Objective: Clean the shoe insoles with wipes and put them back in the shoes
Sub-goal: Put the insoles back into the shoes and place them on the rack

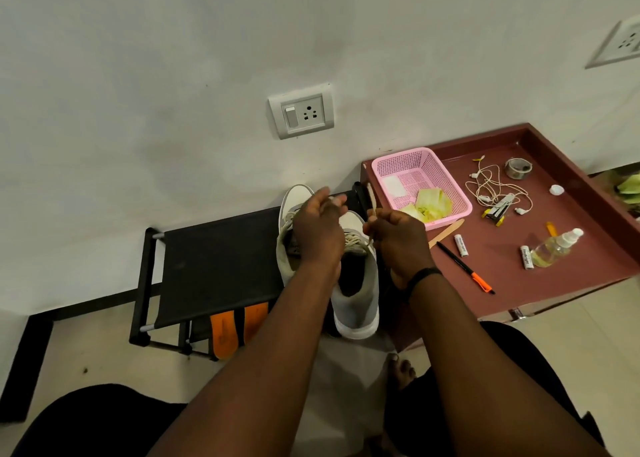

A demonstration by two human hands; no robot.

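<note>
Black rack (221, 262) top carries the two white shoes (360, 293), raised so both hands reach the laces (353, 240). Orange insoles (225, 335) lean below at the rack's front, out of the shoes. Left hand (317, 229) fingers curled over the laces, right hand (398, 238) pinching a lace end, probably loosening it; wipes (433, 205) in pink basket (460, 210)

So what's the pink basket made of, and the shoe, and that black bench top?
The pink basket looks like moulded plastic: its walls are a stiff grid of little holes. The shoe seems soft cloth or mesh on top, matte grey, with a smooth white sole, probably rubber. The black bench top looks like fabric stretched over a dark frame; it is dull and sags slightly.
</note>
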